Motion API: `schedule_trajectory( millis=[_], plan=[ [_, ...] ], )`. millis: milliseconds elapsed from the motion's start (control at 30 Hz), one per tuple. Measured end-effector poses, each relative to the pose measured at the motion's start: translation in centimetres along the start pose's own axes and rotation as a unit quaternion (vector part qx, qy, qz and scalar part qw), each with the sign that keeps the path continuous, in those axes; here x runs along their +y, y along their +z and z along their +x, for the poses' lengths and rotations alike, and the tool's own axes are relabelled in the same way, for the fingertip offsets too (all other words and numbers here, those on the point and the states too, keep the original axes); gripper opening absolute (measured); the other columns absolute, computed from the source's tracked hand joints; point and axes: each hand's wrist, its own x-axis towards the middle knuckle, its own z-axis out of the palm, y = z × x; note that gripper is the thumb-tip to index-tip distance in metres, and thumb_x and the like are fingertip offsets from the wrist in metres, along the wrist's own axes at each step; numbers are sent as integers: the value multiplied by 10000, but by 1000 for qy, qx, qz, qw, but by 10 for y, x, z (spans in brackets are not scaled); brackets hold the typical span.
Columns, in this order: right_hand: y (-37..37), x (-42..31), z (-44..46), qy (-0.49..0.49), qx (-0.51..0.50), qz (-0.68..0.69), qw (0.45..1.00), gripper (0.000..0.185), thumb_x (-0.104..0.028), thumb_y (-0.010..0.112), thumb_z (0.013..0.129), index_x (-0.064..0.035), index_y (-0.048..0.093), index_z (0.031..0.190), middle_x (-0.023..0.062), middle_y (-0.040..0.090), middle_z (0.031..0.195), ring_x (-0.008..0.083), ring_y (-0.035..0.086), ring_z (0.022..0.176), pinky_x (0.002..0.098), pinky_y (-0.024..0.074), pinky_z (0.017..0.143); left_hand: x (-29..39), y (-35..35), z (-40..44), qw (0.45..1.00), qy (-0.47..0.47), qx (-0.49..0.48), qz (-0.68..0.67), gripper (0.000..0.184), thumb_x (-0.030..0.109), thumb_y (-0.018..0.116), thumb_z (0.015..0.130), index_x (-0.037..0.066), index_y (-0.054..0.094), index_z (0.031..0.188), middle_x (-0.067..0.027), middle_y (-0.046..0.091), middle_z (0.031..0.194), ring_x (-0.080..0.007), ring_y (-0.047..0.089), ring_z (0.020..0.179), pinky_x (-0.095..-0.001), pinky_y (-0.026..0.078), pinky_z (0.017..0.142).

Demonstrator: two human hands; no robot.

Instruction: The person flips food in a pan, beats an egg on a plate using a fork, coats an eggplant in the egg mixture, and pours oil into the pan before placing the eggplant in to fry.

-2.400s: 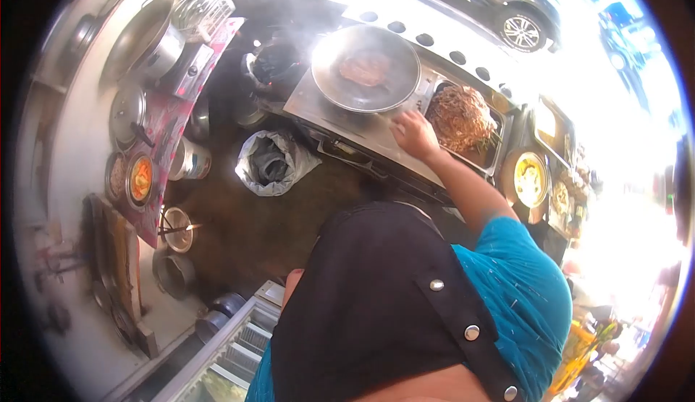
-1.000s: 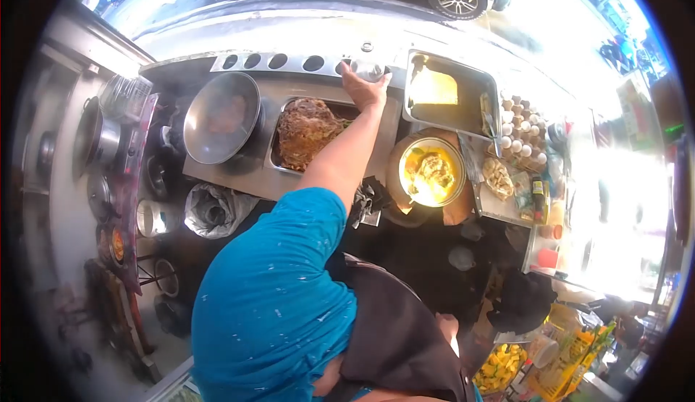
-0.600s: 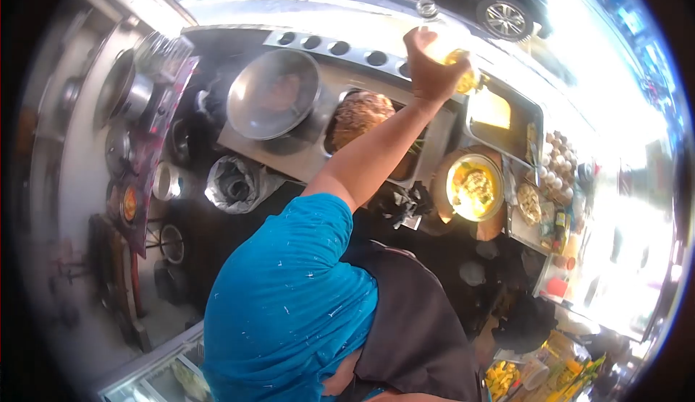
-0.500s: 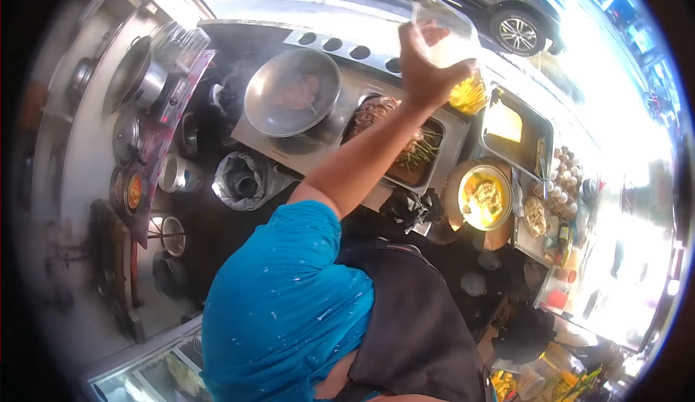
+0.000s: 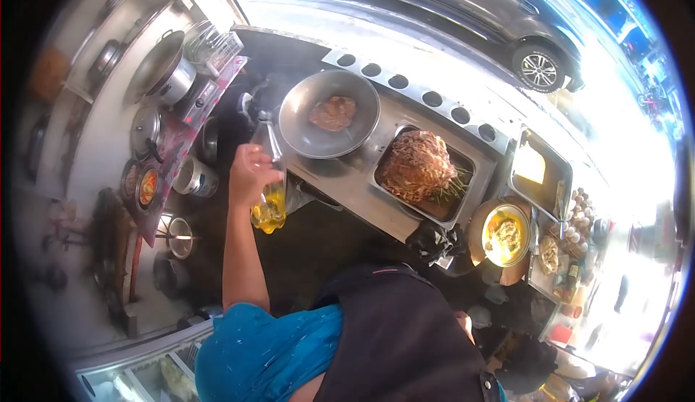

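My left hand is wrapped round a clear bottle with yellow liquid in its lower part. The bottle's neck points away from me, beside the left edge of a round metal pan. One brown piece of meat lies in that pan. My right hand shows only in part beside the dark apron, and its fingers cannot be made out. To the pan's right, a metal tray holds a large browned mass of meat and green stalks.
Farther right are a bowl of yellow food, a rectangular tray with a yellow slab, and eggs. A lined bin is partly hidden behind the bottle. Pots and a lid stand on the left table. A car is beyond the counter.
My left hand has taken hold of the bottle at the counter's far side and carried it left and nearer, beside the pan. My right hand has withdrawn from the counter. The view has shifted.
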Motion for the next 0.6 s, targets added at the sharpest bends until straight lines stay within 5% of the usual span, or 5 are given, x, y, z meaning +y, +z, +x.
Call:
schedule_trajectory(
  millis=[133,467,600],
  plan=[
    [38,98,46,-98,-26,-82,991,450,-410,822,860,-1,794,1046,172,789,946,267,756,941,406,582,861,-48,1,10,971,-59,-27,229,753,162,907,553,-5,578,1209,-97,705,933,-214,717,877,-363,564,806],
    [12,36,43,-22,-20,-70,997,406,-353,817,882,23,778,1030,156,787,937,242,743,859,371,582,814,-67,66,35,938,-75,-136,310,886,343,851,522,-81,609,1261,-301,724,1123,-409,707,1081,-419,553,916],
    [-8,-34,4,21,7,39,999,387,-292,780,923,63,756,1076,154,777,928,258,728,826,381,574,789,-54,78,44,912,-116,-206,336,620,348,814,517,-72,753,970,-313,743,1012,-401,733,987,-407,572,863]
  ],
)
